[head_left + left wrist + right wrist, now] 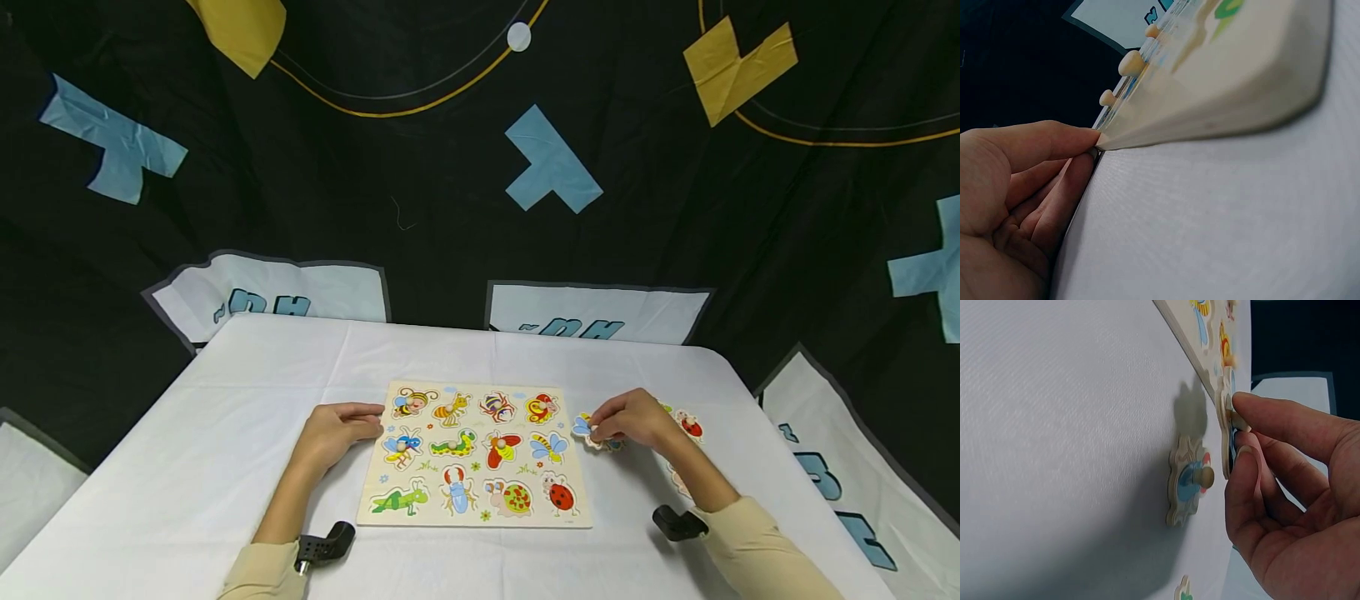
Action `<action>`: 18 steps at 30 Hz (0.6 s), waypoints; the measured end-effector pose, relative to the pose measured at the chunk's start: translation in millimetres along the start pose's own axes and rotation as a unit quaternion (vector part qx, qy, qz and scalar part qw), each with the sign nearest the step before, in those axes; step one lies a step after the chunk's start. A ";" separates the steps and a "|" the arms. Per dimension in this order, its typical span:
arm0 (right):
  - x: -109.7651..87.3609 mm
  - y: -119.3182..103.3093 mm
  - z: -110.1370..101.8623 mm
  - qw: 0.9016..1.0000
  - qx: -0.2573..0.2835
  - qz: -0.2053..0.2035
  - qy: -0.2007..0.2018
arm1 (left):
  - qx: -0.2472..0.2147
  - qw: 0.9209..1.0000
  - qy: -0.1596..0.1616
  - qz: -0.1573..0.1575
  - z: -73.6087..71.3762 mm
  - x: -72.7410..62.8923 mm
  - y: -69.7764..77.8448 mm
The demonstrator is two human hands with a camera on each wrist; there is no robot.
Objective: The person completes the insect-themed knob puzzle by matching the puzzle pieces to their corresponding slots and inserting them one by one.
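A wooden peg puzzle board [475, 527] with printed insects and a snail lies on the table. Its left edge is pinched between the fingertips of my left hand [333, 437]; the left wrist view shows them meeting at the board's rim [1210, 128]. Just past the board's right side, my right hand [637, 417] pinches the wooden knob of a blue-winged insect puzzle piece [582, 427]. In the right wrist view this piece [1225, 437] is tilted on edge above the cloth. Below it lies a blue-and-red knobbed puzzle piece [1186, 487].
Right of the board lie more loose pieces, among them a ladybug piece [688, 425] and one partly hidden by the right forearm [678, 481]. Wooden knobs [1132, 64] stick up from the board. White cloth covers the table [247, 375]; a black curtain [420, 217] hangs behind.
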State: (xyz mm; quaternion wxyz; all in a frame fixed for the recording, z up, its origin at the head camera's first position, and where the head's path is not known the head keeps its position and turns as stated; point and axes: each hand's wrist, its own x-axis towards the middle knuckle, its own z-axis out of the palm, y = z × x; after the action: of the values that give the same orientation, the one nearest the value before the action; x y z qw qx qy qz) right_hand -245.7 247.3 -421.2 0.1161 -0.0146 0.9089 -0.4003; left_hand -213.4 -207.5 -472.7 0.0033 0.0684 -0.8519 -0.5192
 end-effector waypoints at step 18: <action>3.3 -14.5 17.2 1.000 -0.011 0.001 -0.018 | -0.001 1.000 -0.003 -0.002 -0.7 -0.4 1.1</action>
State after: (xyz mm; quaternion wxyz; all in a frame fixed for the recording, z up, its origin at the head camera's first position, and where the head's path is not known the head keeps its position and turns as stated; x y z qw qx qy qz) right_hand -246.0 224.5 -422.4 0.1325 -0.0220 0.9110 -0.3899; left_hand -213.1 -207.5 -471.4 0.0000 0.0689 -0.8514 -0.5199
